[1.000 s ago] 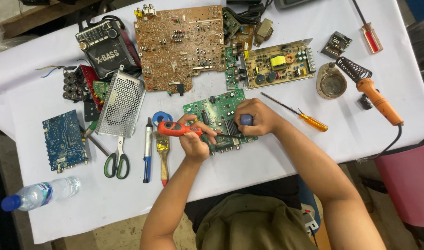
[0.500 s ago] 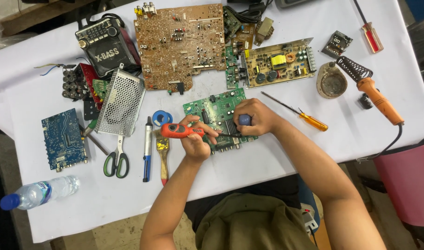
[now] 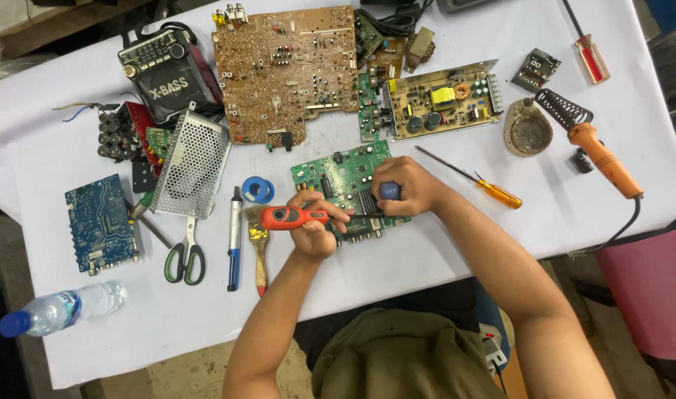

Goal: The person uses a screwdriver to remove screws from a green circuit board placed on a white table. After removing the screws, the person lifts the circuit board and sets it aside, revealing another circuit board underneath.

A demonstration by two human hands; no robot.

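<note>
So the green circuit board sits flat near the front edge of the white-covered surface, right in front of the person, and both hands are on it. The left hand has its fingers wrapped tight around a red-orange handled tool lying sideways, its thin dark tip reaching toward the black heatsink area of the board. The right hand has its fingers closed around something blue and rounded, looks like a tool handle pressed down on the board, though I can't make out what's under it. As for progress, I'd say this is somewhere mid-job: the board looks whole, nothing visibly pulled off it and lying beside it, so whatever is being worked loose or fixed doesn't look finished. Container-wise there isn't much: a round dish next to the soldering iron, with a dirty brownish inside, can't tell what's in it; a plastic water bottle lying on its side at the left edge, cap on, apparently mostly empty. The perforated metal cover lies tilted over other parts.
</note>
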